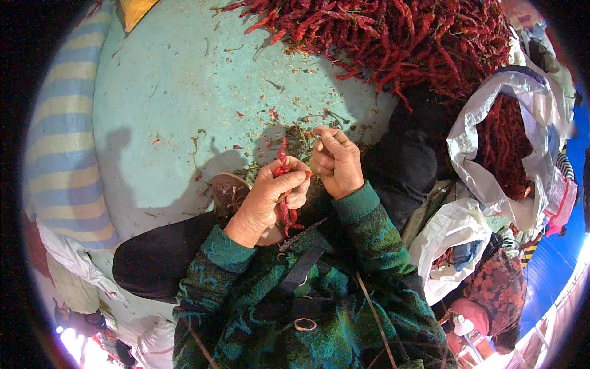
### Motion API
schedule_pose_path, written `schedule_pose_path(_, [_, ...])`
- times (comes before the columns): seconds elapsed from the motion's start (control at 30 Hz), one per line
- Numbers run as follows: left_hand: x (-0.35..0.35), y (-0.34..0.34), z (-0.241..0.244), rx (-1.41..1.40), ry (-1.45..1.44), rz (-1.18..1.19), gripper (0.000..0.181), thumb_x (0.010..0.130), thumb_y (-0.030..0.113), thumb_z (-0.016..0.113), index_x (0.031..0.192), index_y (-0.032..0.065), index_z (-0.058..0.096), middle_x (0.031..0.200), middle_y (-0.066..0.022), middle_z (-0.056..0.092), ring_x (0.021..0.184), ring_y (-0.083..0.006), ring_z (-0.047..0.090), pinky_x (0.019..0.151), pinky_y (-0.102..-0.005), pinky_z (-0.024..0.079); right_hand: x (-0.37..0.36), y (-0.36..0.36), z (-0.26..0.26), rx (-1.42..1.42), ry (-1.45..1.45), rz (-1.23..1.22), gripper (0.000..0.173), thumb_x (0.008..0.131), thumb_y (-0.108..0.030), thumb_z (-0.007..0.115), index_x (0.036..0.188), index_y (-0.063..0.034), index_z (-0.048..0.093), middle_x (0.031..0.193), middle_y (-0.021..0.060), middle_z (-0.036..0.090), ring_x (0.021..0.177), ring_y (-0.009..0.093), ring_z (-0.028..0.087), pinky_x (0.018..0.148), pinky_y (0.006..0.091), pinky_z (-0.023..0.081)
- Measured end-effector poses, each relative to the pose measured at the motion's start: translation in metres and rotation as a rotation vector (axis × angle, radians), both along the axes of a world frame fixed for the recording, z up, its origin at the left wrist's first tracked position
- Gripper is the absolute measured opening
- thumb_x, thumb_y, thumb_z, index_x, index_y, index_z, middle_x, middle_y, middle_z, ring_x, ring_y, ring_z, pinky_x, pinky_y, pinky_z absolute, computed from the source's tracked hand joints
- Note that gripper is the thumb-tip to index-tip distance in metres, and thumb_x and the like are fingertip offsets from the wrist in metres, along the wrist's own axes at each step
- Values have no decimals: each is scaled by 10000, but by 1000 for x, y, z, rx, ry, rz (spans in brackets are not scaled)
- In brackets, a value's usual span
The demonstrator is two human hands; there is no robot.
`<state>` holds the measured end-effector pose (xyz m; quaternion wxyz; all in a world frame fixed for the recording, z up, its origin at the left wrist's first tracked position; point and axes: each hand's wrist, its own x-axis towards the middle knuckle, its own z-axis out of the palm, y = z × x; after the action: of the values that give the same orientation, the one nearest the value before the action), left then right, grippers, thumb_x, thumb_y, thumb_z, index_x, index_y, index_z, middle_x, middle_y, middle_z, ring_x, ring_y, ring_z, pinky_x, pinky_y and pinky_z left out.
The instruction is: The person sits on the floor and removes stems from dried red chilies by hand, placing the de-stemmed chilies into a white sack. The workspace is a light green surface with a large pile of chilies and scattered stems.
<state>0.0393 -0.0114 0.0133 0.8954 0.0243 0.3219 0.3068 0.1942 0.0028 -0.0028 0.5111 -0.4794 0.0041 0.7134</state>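
Note:
My left hand (pixel 276 189) grips several wrinkled dried red chilli peppers (pixel 282 159); their ends stick out above and below the fist. Close beside it, slightly higher, is my right hand (pixel 339 159), with thumb and forefinger pinched together and the other fingers curled. Nothing shows between those fingertips, though a thin stem could be hidden there. Beneath both hands, loose chilli stems and scraps (pixel 302 138) lie in a small heap on the pale green floor sheet (pixel 152 115). A big pile of dried red chillies (pixel 392 41) spreads across the far right.
An open white sack of chillies (pixel 470 133) stands to the right, with a smaller white bag (pixel 447 244) nearer me. A striped blue-and-cream roll (pixel 69 133) borders the left side. A yellow item (pixel 136 14) lies at the far left. My shoe (pixel 229 191) rests beside the scraps.

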Motion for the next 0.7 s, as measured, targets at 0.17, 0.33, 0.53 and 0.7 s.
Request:
schedule_pose_path(0.17, [1,0,-2,4,49,-8,190,837,101,550,995,-5,556,692,-49,515,498,-95,428,448,-217,338,3,-4,-13,89,-332,204,146,830,-25,542,971,-31,579,760,3,535,571,118,490,534,246,416])
schedule_pose_path(0.33, [3,3,1,41,158,31,264,788,51,595,1041,-13,555,812,-65,588,675,-159,576,579,-287,497,40,24,-47,318,-1261,405,211,706,-69,619,910,-18,619,804,167,621,736,275,616,673,343,487])
schedule_pose_path(0.53, [4,2,-10,6,166,50,138,778,29,631,791,75,502,625,11,451,506,-93,430,441,-238,354,63,98,-56,135,-1768,325,284,753,-267,638,831,0,585,784,213,614,753,397,591,660,448,474])
schedule_pose_path(0.7, [3,5,-10,-84,227,98,119,799,65,631,796,78,513,608,21,439,492,-90,427,438,-244,347,45,117,-68,28,-1779,291,304,742,-304,627,766,-9,555,790,242,603,757,431,575,663,497,463])
